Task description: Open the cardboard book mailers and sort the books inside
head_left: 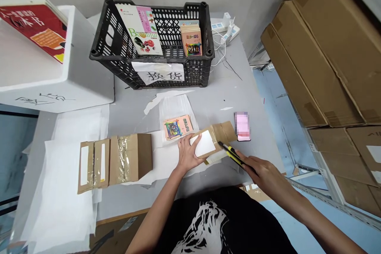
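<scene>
My left hand (189,151) grips a small cardboard box (218,137) by its near left side, thumb over the white label on its top. Brown tape runs across the box. In my right hand (258,170) is a yellow and black box cutter (233,155), its tip at the taped edge of the box. Just behind my left hand, a small pink picture book (178,127) lies on a white foam sleeve (175,107). To the left stand two taped cardboard boxes (131,158) side by side.
A black plastic crate (151,63) with books stands at the back. On the left are a white foam box (86,59) holding a red book (35,27) and white foam sheets (65,190). A phone (242,126) lies right of the box. Large cartons (327,67) fill the right-hand shelves.
</scene>
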`<move>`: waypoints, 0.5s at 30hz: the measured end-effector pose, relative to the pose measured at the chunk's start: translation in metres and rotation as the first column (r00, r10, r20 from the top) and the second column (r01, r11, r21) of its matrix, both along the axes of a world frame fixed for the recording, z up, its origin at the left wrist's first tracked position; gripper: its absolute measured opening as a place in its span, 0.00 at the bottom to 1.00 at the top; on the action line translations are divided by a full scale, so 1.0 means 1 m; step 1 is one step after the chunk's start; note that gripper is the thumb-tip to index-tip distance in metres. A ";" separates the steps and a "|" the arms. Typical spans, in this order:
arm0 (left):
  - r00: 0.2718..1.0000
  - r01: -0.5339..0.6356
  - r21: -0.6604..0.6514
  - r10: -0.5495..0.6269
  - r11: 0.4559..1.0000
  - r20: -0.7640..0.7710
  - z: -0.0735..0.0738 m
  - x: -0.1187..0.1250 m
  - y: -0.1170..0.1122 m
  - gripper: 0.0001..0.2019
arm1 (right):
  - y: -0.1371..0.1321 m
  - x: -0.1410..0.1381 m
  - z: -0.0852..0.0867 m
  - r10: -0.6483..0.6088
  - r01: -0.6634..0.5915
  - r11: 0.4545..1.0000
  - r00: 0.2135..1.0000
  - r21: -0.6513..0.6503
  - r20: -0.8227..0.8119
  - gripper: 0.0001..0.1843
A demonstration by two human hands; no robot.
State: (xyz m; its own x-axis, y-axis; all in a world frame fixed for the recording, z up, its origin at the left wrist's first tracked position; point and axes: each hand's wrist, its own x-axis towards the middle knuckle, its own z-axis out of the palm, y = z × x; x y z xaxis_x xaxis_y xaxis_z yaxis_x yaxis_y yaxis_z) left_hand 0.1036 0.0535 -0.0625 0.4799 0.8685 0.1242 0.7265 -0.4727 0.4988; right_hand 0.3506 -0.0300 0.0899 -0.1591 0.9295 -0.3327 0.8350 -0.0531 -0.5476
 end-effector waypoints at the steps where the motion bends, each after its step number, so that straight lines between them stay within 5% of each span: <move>1: 1.000 0.002 -0.003 -0.002 1.000 -0.003 0.000 0.000 0.000 0.40 | -0.003 0.001 0.000 0.003 -0.003 1.000 1.000 -0.003 0.005 0.24; 15: 0.990 0.103 -0.001 -0.103 0.995 -0.099 0.008 0.012 -0.008 0.38 | -0.023 0.024 0.008 0.028 -0.029 1.000 0.991 0.002 0.134 0.23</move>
